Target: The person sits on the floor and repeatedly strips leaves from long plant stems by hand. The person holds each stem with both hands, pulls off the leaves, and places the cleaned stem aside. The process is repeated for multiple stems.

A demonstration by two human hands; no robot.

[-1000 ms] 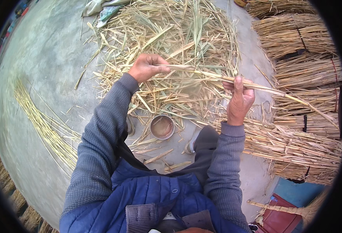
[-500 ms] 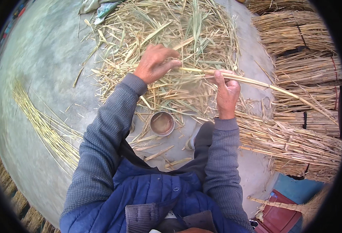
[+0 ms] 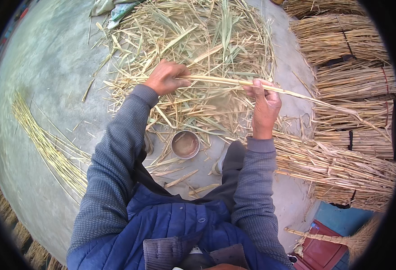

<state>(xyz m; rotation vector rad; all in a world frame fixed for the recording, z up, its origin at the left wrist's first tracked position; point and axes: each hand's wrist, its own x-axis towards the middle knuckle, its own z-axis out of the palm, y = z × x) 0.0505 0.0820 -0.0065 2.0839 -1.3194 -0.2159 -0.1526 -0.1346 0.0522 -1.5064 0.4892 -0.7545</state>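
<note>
A long pale reed stalk stretches between my hands, above a heap of stripped leaves and husks. My left hand is closed round its left end. Farther along, my right hand pinches the stalk between thumb and fingers. Past that hand, the stalk runs on to the right with dry husk on it, out over the bundles. Below my hands, a round metal bowl with something brownish inside stands on the floor between my feet.
Unstripped reeds lie at my right, beside tied bundles stacked along the right side. Peeled yellowish stalks lie on the concrete floor at left. A broom rests over a dark red object at lower right.
My left hand has moved left and slightly down, now closed on the stalk's end. A longer stretch of stalk shows between the hands. My right hand has barely shifted.
</note>
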